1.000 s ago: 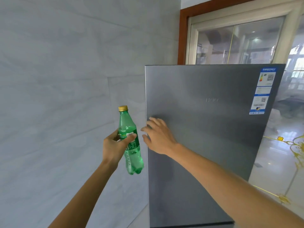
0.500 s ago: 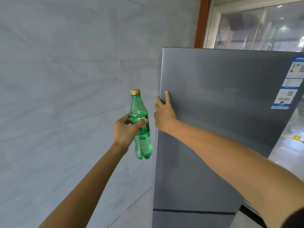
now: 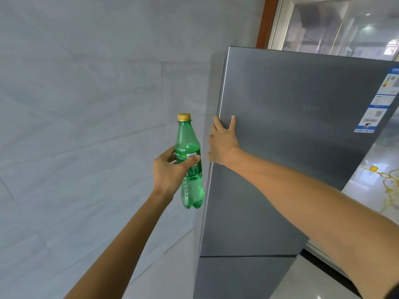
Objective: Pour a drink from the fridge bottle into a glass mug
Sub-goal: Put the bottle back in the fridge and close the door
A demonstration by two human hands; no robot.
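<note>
The green translucent plastic bottle point(image 3: 190, 162) stands close to upright in mid-air, long axis near vertical, its yellow screw cap point(image 3: 184, 117) pointing up and the lobed base hanging down, the top leaning a touch to the left. It sits just left of the tall grey brushed-metal fridge point(image 3: 291, 147), in front of the pale grey tiled wall point(image 3: 86, 104). Clear fizzy liquid fills the lower part, bubbles clinging inside; a green label with white print wraps the middle, cap on. The left hand point(image 3: 170, 171) is clamped round the label band, thumb across the front, fingers behind. The right hand point(image 3: 223, 145) lies flat on the left edge of the upper fridge door, thumb on the face, fingers curling round the edge. A white and blue sticker point(image 3: 380, 100) sits on the door's far right.
</note>
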